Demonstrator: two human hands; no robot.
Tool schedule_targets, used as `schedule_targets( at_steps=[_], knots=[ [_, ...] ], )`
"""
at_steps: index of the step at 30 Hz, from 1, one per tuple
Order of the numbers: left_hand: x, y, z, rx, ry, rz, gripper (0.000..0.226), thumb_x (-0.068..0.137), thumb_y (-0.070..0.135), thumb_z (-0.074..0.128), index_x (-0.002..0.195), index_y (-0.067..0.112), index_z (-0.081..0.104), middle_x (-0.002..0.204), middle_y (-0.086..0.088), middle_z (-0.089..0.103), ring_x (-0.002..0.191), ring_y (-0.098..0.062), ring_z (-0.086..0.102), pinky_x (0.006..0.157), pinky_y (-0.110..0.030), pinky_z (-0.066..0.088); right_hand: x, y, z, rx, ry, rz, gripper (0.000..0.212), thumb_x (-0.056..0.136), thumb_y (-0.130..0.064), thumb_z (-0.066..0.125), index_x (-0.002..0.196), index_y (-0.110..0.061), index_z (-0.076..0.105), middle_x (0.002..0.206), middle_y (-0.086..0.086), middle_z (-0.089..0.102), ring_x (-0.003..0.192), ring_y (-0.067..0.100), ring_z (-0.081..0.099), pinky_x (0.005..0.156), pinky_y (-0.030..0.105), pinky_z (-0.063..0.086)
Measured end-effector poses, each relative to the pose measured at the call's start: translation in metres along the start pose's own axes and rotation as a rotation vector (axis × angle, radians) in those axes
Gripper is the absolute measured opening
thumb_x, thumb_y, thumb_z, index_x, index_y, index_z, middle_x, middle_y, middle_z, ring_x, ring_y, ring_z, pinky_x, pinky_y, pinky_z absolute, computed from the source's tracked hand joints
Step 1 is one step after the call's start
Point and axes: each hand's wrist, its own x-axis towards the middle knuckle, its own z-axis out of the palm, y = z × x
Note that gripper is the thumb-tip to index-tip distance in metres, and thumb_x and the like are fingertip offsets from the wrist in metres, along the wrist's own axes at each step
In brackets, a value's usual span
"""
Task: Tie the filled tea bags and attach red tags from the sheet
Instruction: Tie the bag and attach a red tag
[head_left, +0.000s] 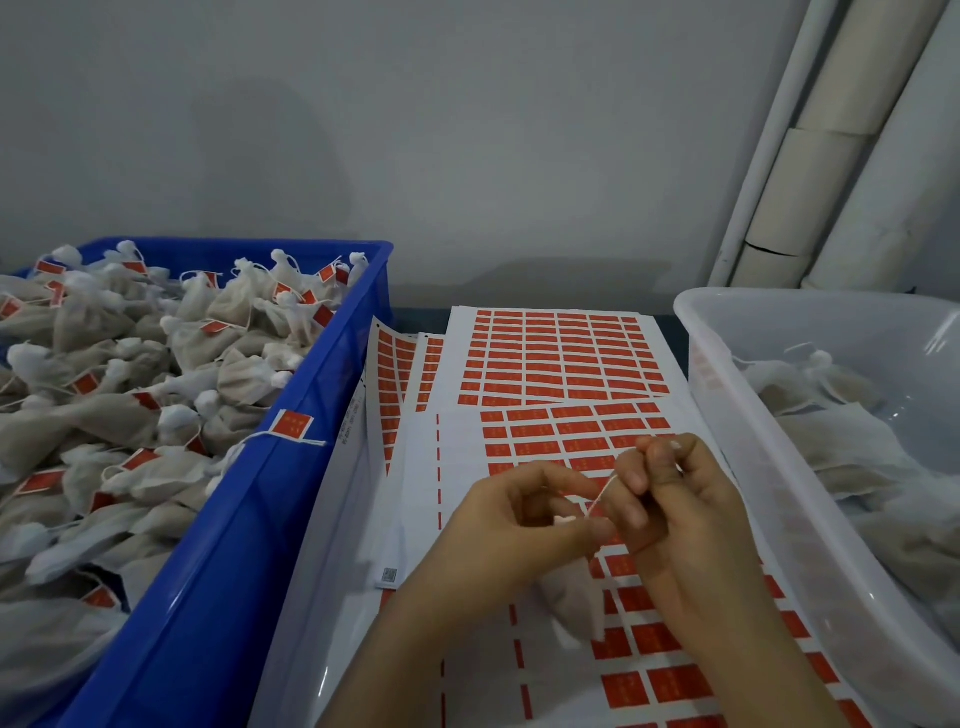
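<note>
Two bare hands work above the sheets of red tags in the head view. Left hand (511, 514): fingers curled, fingertips pinching a thin white string (602, 493) at its lower end. Right hand (670, 499): fingers curled, pinching the same string at its upper end, so that the string runs taut between both hands. One filled tea bag (571, 597) hangs below the hands, partly hidden by them, just above the nearest sheet; the joint between string and bag cannot be seen.

Tag sheet (561, 358): several white sheets overlap on the surface between the two bins, each carrying rows of red tags. The nearest sheet has bare white areas where tags are missing.

Blue crate (291, 467): placed on the left, touching the sheets. It holds a heap of tied tea bags (130, 374), most with a red tag on a string. One tagged string (292, 425) lies across the crate's right rim.

Translucent tub (753, 415): placed on the right, beside the sheets. It holds untagged tea bags (841, 431), loosely piled.

Grey wall (415, 130) behind; white pipes (831, 156) run up the right corner.
</note>
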Motion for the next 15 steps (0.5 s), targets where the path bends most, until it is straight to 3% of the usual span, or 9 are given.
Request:
schedule_targets(
  at_steps=[4, 10, 15],
  knots=[
    [0.0004, -0.0019, 0.0022, 0.059, -0.005, -0.039, 0.03, 0.072, 0.022, 0.08, 0.083, 0.046, 0.066, 0.087, 0.016, 0.071, 0.084, -0.006, 0.069, 0.072, -0.021, 0.057, 0.0001, -0.0022, -0.0032, -0.029, 0.026, -0.033, 0.021, 0.093, -0.021, 0.039, 0.078, -0.013, 0.049, 0.059, 0.002, 0.051, 0.043, 0.009, 0.044, 0.049, 0.016, 0.047],
    [0.0008, -0.0021, 0.0009, 0.008, 0.091, 0.073, 0.021, 0.075, 0.019, 0.078, 0.079, 0.036, 0.065, 0.089, 0.012, 0.072, 0.086, -0.008, 0.07, 0.068, -0.019, 0.056, 0.0018, -0.0037, -0.0064, 0.021, 0.042, -0.034, 0.025, 0.096, -0.02, 0.037, 0.075, -0.014, 0.049, 0.06, 0.001, 0.05, 0.044, 0.009, 0.043, 0.051, 0.016, 0.047],
    [-0.0022, -0.0004, 0.0024, 0.066, 0.031, 0.069, 0.02, 0.076, 0.019, 0.077, 0.077, 0.034, 0.063, 0.091, 0.015, 0.071, 0.088, -0.004, 0.068, 0.067, -0.015, 0.054, -0.001, -0.0028, -0.0063, -0.011, 0.104, -0.037, 0.023, 0.095, -0.024, 0.039, 0.076, -0.016, 0.05, 0.058, -0.001, 0.051, 0.043, 0.009, 0.042, 0.049, 0.016, 0.046]
  ],
)
